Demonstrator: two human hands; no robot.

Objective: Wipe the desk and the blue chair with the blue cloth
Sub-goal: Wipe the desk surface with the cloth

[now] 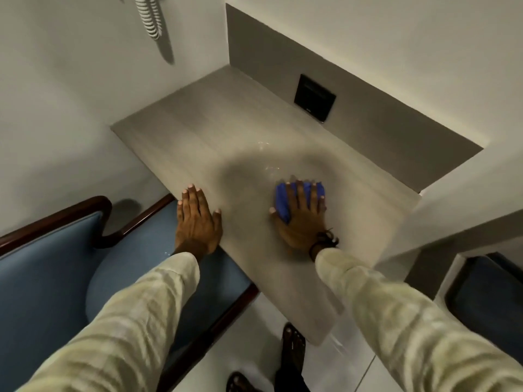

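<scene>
A grey desk [198, 137] is built into a wall niche. My right hand [302, 219] lies flat on the blue cloth [281, 198], pressing it onto the desk near the front middle; most of the cloth is hidden under my fingers. My left hand [196, 219] rests flat and empty on the desk's left front edge, fingers together. The blue chair [51, 278], upholstered with a dark wood frame, stands to the left of the desk, its seat partly under my left forearm.
A black socket plate [314, 98] sits on the niche's back panel. A coiled white cord [148, 18] hangs on the left wall. A dark opening [486, 290] lies at the lower right. My sandalled feet [293, 343] stand on the pale tiled floor below the desk.
</scene>
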